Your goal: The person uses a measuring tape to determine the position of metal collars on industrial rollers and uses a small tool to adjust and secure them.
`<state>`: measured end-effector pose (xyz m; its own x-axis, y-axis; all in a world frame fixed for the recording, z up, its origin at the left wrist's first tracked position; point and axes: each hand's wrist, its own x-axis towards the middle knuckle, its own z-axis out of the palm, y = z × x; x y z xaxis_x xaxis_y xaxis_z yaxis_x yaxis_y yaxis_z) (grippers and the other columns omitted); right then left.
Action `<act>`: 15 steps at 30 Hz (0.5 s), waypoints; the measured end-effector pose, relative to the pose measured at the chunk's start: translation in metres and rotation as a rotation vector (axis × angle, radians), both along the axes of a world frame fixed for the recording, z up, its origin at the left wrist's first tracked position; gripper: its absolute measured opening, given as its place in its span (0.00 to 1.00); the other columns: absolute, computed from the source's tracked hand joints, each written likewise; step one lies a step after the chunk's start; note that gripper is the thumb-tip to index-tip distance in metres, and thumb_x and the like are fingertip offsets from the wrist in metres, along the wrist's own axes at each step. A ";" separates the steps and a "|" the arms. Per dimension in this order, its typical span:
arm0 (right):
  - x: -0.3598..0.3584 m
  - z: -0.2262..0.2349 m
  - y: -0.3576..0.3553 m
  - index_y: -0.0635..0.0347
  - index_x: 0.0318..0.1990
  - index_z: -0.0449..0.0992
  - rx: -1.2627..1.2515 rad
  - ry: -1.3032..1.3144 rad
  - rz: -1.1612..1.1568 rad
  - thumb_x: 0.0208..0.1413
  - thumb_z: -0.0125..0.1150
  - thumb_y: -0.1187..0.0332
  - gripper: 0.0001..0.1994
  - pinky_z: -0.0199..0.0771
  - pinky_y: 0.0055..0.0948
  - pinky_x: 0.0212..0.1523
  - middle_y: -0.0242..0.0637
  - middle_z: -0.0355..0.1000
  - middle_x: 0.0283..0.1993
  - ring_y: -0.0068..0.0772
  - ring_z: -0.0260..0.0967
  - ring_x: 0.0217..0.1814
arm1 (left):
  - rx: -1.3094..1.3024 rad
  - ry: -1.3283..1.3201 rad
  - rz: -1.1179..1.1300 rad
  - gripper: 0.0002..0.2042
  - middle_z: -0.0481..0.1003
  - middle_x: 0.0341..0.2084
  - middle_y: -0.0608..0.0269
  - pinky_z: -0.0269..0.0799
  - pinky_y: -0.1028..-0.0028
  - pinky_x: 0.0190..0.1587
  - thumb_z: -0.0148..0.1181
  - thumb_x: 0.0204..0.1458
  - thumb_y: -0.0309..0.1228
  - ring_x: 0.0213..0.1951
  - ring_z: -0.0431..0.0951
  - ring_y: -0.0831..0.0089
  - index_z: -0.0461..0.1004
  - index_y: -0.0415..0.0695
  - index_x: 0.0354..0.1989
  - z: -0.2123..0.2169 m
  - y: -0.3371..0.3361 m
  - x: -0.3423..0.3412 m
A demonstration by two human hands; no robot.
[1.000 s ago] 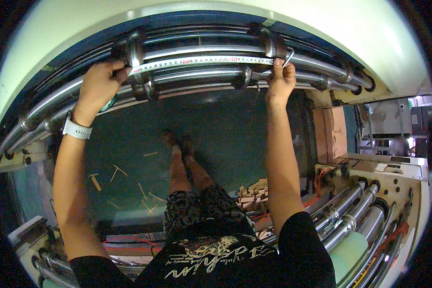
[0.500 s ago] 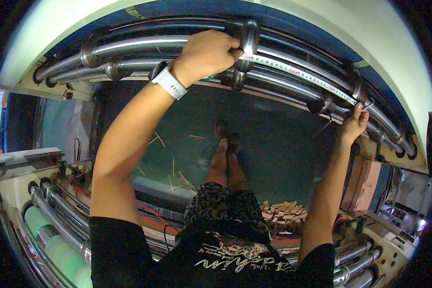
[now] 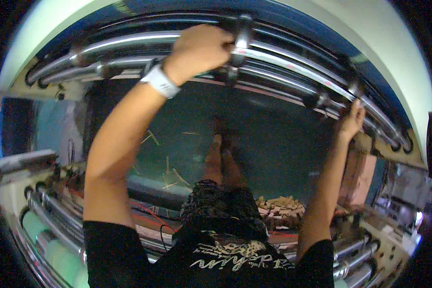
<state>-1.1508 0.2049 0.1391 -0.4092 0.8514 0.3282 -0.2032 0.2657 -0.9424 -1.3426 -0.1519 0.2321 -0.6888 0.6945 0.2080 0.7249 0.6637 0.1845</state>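
1. Rollers [image 3: 144, 41] of bright steel run in a curved bank across the top of the machine; everything below is placed against them.
2. A measuring tape [image 3: 292, 72] lies stretched along one of the rollers, running from the middle of the bank toward its right end.
3. The left hand [image 3: 196, 48] is up at the middle of the rollers, its grip closed over the near end of the tape, just beside a dark collar [image 3: 242, 33] that rings the roller.
4. A white wristband [image 3: 160, 81] sits on the left wrist, just below the rollers.
5. The right hand [image 3: 351, 120] reaches the right end of the rollers, fingers bent up against the underside where the tape ends. It touches the tape there, but blur keeps me from telling whether the grip is clamped on it or only pressing.
6. The two hands are well apart, with the tape taut between them along the roller.
7. Below the rollers lies a dark green floor [image 3: 273, 144], with the person's legs and feet [image 3: 220, 139] standing on it.
8. Thin wood slivers [image 3: 170, 173] are scattered on that floor below the left half of the rollers.
9. A heap of small wooden blocks [image 3: 278, 206] sits lower still, below the right half of the rollers.
10. A second set of steel rollers [image 3: 48, 211] shows at the lower left, well apart from the upper bank.
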 end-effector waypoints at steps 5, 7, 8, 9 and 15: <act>0.005 -0.016 -0.027 0.52 0.29 0.66 -0.336 -0.058 0.002 0.48 0.58 0.55 0.13 0.61 0.22 0.18 0.27 0.63 0.23 0.21 0.61 0.24 | 0.048 0.053 0.019 0.13 0.73 0.28 0.50 0.68 0.61 0.36 0.52 0.45 0.39 0.33 0.73 0.53 0.75 0.47 0.37 -0.010 -0.007 -0.003; 0.000 -0.008 -0.040 0.55 0.30 0.67 -0.504 -0.073 0.041 0.47 0.57 0.49 0.18 0.62 0.20 0.16 0.28 0.64 0.21 0.21 0.60 0.19 | 0.115 -0.038 0.035 0.13 0.73 0.28 0.49 0.67 0.63 0.36 0.53 0.46 0.39 0.33 0.73 0.52 0.75 0.44 0.35 -0.001 -0.007 0.006; -0.002 -0.010 -0.040 0.54 0.28 0.66 -0.571 -0.015 0.119 0.47 0.56 0.47 0.19 0.60 0.17 0.14 0.28 0.64 0.21 0.19 0.60 0.19 | 0.083 -0.081 0.034 0.12 0.73 0.28 0.48 0.67 0.63 0.35 0.53 0.46 0.38 0.33 0.73 0.52 0.75 0.43 0.34 0.005 -0.005 0.005; -0.002 -0.007 -0.036 0.54 0.29 0.65 -0.642 -0.001 0.192 0.47 0.55 0.45 0.20 0.56 0.16 0.13 0.27 0.62 0.22 0.18 0.58 0.19 | 0.049 -0.124 0.035 0.12 0.73 0.28 0.48 0.66 0.64 0.35 0.54 0.46 0.37 0.33 0.73 0.52 0.75 0.42 0.33 0.008 -0.001 0.005; -0.003 -0.016 -0.024 0.55 0.35 0.65 -0.804 0.144 0.339 0.44 0.54 0.42 0.24 0.48 0.15 0.13 0.26 0.59 0.22 0.17 0.52 0.19 | 0.154 -0.135 0.023 0.09 0.72 0.27 0.49 0.66 0.66 0.33 0.55 0.45 0.33 0.32 0.72 0.52 0.74 0.43 0.32 0.010 0.005 0.014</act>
<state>-1.1541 0.1813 0.1226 -0.6821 0.6872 -0.2502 -0.2819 -0.5627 -0.7771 -1.3284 -0.1469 0.2424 -0.7332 0.6452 0.2148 0.6714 0.6365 0.3796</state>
